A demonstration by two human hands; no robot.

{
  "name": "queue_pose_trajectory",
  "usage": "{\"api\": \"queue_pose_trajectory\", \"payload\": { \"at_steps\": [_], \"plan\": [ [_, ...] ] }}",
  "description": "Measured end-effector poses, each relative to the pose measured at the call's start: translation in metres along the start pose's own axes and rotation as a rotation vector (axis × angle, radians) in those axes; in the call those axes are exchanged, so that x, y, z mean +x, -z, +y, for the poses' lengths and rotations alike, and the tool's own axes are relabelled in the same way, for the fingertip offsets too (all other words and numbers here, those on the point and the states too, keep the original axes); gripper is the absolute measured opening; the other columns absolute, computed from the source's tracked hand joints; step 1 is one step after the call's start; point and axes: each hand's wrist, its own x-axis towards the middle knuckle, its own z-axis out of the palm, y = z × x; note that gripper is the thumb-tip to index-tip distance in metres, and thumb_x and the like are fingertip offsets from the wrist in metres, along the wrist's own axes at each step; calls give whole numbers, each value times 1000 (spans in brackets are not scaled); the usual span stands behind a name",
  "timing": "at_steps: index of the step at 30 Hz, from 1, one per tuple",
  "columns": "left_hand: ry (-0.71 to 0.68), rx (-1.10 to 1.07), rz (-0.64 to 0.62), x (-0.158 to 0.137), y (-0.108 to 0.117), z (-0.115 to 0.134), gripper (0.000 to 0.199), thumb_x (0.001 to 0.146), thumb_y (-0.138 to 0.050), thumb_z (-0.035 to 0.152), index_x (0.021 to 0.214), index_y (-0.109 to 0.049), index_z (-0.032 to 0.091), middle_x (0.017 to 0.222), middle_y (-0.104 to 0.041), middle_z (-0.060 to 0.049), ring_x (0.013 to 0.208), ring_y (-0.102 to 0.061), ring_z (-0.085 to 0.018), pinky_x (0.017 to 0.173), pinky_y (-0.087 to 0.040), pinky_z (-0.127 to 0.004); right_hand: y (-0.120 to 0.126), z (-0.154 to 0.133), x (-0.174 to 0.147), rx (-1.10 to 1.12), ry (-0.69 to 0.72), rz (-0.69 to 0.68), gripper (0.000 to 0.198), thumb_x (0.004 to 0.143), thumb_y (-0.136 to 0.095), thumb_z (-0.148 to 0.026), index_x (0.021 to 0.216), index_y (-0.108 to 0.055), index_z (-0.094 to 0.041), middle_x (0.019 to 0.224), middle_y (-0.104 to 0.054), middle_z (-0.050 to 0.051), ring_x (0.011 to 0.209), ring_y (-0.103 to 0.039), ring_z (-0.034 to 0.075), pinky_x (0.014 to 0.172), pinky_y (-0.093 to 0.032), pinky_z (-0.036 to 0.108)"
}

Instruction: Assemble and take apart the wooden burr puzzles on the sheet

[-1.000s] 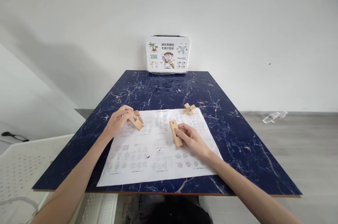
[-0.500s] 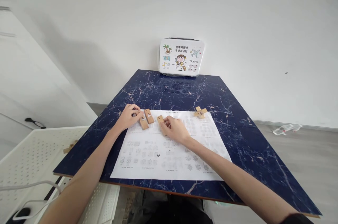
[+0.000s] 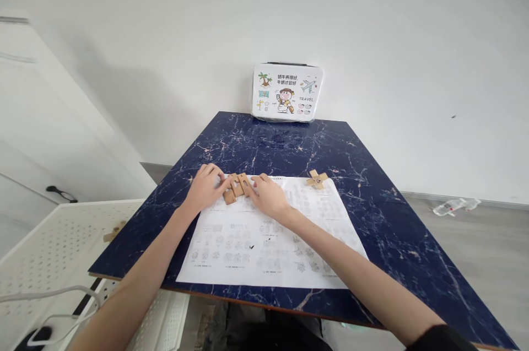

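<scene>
Three wooden blocks [image 3: 237, 187] lie side by side on the far edge of the paper sheet [image 3: 268, 241], their long axes slanting from near-left to far-right. They sit squarely between the two hands: the left hand [image 3: 205, 188] touches the left block, the right hand [image 3: 268, 196] the right one, each about equally near. Both grips are loosely curled, fingertips pressing the row's outer sides rather than closed around anything. A wooden cross [image 3: 317, 179] rests well apart to the right on the worktop [image 3: 372, 213].
</scene>
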Motion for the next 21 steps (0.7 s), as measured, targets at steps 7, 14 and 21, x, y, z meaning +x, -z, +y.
{"api": "queue_pose_trajectory", "payload": {
  "at_steps": [7,14,21],
  "plan": [
    [-146,-124,-264,-3,-10,29,65,93,-68,60,145,-56,24,158,-49,-15,149,-34,-39,122,-30,-58,46,68,-60,-3,320,264,25,105,-46,-20,121,-65,-22,116,-71,12,97,-70,25,84,-55,38],
    [-122,-166,-368,0,-13,33,70,92,-67,66,149,-56,28,165,-44,-13,152,-33,-41,122,-31,-58,73,136,-73,-213,217,679,37,103,-53,-27,139,-57,-22,136,-58,20,129,-52,37,106,-46,59],
    [-110,-122,-305,4,-15,28,53,97,-62,62,135,-65,24,153,-53,-14,141,-42,-38,118,-36,-57,58,167,-68,-180,103,545,48,103,-54,-43,144,-52,-18,139,-54,22,131,-51,37,110,-44,60]
  ]
}}
